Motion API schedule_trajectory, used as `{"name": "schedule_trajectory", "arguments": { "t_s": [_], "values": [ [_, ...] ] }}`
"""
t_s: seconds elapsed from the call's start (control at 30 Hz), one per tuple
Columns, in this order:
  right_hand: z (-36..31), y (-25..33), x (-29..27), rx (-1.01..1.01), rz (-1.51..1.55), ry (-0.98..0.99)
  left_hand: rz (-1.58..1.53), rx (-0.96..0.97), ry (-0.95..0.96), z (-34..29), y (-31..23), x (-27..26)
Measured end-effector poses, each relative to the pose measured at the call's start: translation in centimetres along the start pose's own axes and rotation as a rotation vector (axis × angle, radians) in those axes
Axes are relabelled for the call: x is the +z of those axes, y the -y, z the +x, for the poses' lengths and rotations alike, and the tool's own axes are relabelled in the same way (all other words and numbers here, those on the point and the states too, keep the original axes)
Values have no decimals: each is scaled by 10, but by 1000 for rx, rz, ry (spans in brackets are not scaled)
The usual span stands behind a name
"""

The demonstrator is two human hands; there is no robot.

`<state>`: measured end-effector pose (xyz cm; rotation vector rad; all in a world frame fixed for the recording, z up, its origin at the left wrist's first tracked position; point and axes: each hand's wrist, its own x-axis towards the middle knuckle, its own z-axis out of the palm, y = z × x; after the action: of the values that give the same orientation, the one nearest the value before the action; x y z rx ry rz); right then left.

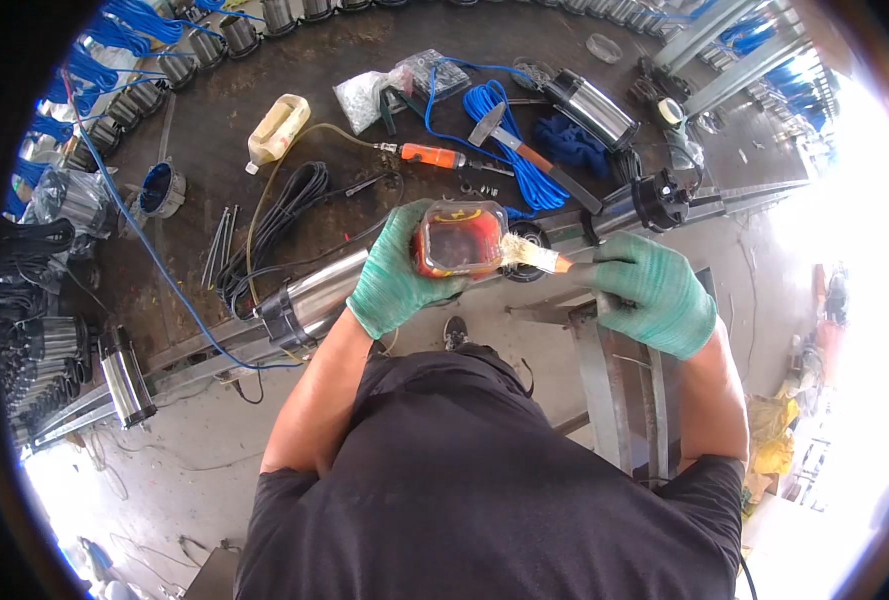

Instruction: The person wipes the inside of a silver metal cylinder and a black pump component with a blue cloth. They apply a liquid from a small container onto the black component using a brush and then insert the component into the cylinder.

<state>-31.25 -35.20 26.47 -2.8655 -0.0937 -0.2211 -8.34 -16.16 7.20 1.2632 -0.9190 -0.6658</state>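
Desk (215, 110): broad, dark. Steel cylinder (330, 285) along near edge: looks heavy, smooth. Left hand (397, 270), gloved, wrapped round left side of clear tub (480, 228), held up before person's chest. Tub probably light, walls slightly flexible, red smears maybe slippery; best gripped by outer sides. Right hand (650, 295), gloved, closed on handle of brush (533, 256), bristles at tub's right rim. Brush likely light, handle stiff, bristles soft; handle is place to hold.
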Motion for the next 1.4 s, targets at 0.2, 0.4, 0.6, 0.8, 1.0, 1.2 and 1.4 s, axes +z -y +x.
{"name": "schedule_trajectory", "arguments": {
  "t_s": [0.2, 0.4, 0.6, 0.8, 1.0, 1.2, 1.4],
  "values": [
    [4, -1, 3, 75, 45, -97, -22, 17, 47, -1, 3, 4],
    [0, -4, 2, 8, 51, 71, -86, -44, 33, 0, -3, 4],
    [-5, -1, -16, -32, 13, 49, 39, 36, 34, -3, -2, 4],
    [6, 3, -3, -151, -95, 130, -113, -10, 77, -3, 7, 8],
    [-8, 1, -18, -128, -117, 168, -116, -43, 32, -2, -4, 5],
    [-8, 2, -12, 214, 204, -57, -177, -51, 43, -3, 5, 7],
    [-14, 1, 23, 643, 806, -151, -46, 31, -5, -4, 3, 10]
  ]
}}
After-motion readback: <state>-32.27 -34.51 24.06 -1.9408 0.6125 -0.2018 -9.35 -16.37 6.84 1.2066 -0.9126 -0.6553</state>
